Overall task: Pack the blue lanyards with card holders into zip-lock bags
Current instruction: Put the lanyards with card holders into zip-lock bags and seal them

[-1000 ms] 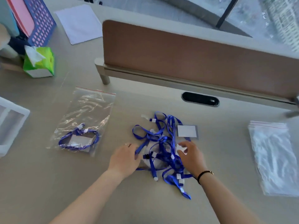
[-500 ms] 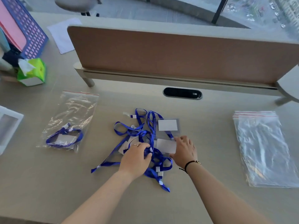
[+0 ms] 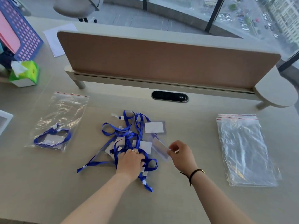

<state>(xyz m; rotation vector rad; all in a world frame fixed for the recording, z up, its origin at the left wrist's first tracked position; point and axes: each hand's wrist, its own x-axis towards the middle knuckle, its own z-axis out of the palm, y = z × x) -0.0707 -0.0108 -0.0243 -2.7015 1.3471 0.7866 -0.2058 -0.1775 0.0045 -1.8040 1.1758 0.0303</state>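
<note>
Where the tangled blue lanyards (image 3: 127, 139) lie at the centre of the beige bench (image 3: 40, 183), the left hand (image 3: 130, 162) rests on the pile with fingers curled into the straps. The right hand (image 3: 182, 155) pinches a clear card holder (image 3: 160, 147), raised and tilted just right of the pile. A second card holder (image 3: 154, 127) lies flat at the pile's far edge. To the left, a zip-lock bag (image 3: 59, 120) contains one coiled lanyard with holder. To the right, well apart, lies a stack of empty zip-lock bags (image 3: 242, 149). A brown divider panel (image 3: 161, 59) stands behind; windows beyond show streets. A green tissue box (image 3: 25, 75) sits far left. No writing is legible.
</note>
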